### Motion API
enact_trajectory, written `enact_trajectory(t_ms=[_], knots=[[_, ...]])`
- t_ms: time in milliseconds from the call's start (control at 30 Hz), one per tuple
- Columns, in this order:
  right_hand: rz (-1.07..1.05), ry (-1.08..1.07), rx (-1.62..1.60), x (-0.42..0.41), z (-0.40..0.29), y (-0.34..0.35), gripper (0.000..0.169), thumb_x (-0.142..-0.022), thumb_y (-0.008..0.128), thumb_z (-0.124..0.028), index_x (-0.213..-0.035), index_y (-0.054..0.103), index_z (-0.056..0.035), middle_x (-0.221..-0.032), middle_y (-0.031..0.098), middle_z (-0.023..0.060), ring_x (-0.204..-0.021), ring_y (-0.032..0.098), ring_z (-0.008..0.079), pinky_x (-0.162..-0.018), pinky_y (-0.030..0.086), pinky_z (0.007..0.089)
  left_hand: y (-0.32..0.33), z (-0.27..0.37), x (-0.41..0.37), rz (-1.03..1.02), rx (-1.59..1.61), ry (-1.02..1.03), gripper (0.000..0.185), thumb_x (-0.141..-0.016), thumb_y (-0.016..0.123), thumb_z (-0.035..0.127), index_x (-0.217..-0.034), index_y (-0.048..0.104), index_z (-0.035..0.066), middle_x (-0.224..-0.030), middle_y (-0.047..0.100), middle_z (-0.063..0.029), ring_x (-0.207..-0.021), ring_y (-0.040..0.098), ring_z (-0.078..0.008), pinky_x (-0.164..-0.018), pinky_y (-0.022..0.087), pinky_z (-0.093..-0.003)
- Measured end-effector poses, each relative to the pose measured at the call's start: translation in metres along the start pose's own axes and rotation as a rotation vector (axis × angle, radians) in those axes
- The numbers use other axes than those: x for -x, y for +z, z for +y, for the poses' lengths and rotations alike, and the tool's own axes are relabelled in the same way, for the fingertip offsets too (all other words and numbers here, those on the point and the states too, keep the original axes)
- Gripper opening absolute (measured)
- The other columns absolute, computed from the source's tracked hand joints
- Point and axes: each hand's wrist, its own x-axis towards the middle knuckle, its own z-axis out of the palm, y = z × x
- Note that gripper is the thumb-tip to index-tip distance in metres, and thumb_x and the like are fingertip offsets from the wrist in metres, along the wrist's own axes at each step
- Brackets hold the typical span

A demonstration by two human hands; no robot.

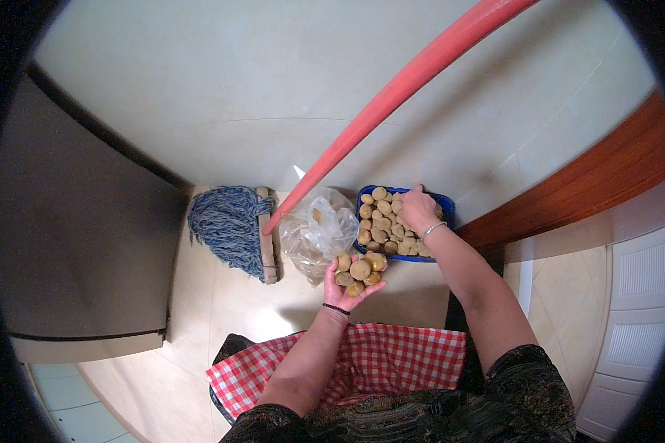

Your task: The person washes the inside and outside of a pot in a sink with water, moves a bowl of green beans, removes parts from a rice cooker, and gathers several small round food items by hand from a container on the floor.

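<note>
My left hand [339, 293], palm up, cradles several small potatoes [359, 269], some of them shiny and wet-looking. My right hand [417, 209] is over the right side of a blue plastic basin [450, 206], back of the hand upward. Its fingertips are partly hidden, so a potato under them cannot be made out. Many small potatoes [384, 207] fill the basin, which is on the floor against the wall. Left of the basin stands a clear plastic bag [321, 235] with its top bunched; its contents are unclear.
A mop with blue-grey strands [227, 230] lies left of the bag. Its red handle [388, 105] slants up across the view. A dark refrigerator-like cabinet [88, 221] borders the left; a reddish wooden door frame [576, 171] borders the right. A red checked apron [399, 354] covers my lap.
</note>
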Motion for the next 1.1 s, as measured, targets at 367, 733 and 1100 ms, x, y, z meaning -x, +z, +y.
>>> enact_trajectory(t_ms=[367, 733, 1100], knots=[[0.152, -0.139, -0.316, 0.008, 0.03, 0.011, 0.033, -0.069, 0.067, -0.016, -0.101, 0.067, -0.0226, -0.112, 0.05, 0.011, -0.094, 0.058, 0.0314, -0.083, 0.048, 0.0393, 0.004, -0.002, -0.002, 0.015, 0.025, -0.013, 0.045, -0.084, 0.045, 0.052, -0.104, 0.056, 0.013, -0.134, 0.04, -0.015, -0.125, 0.033, -0.0453, -0.095, 0.031, -0.0675], [0.065, -0.034, -1.151, 0.011, 0.064, 0.022, 0.038, -0.072, 0.07, -0.015, -0.108, 0.063, -0.0052, -0.102, 0.063, 0.0083, -0.087, 0.061, 0.0173, -0.078, 0.049, 0.0291, 0.006, -0.001, 0.001, 0.009, 0.027, -0.016, 0.044, -0.083, 0.051, 0.049, -0.104, 0.055, 0.011, -0.132, 0.042, -0.016, -0.124, 0.035, -0.0435, -0.097, 0.029, -0.0667], [-0.353, -0.073, -1.638, 0.08, 0.034, -0.02, 0.039, -0.082, 0.059, -0.011, -0.118, 0.053, 0.0002, -0.108, 0.06, 0.0085, -0.094, 0.059, 0.0182, -0.08, 0.049, 0.0306, 0.021, -0.014, -0.014, -0.198, 0.047, -0.177, 0.047, -0.081, 0.048, 0.05, -0.109, 0.056, 0.012, -0.13, 0.045, -0.0138, -0.118, 0.042, -0.0407, -0.095, 0.024, -0.0708]])
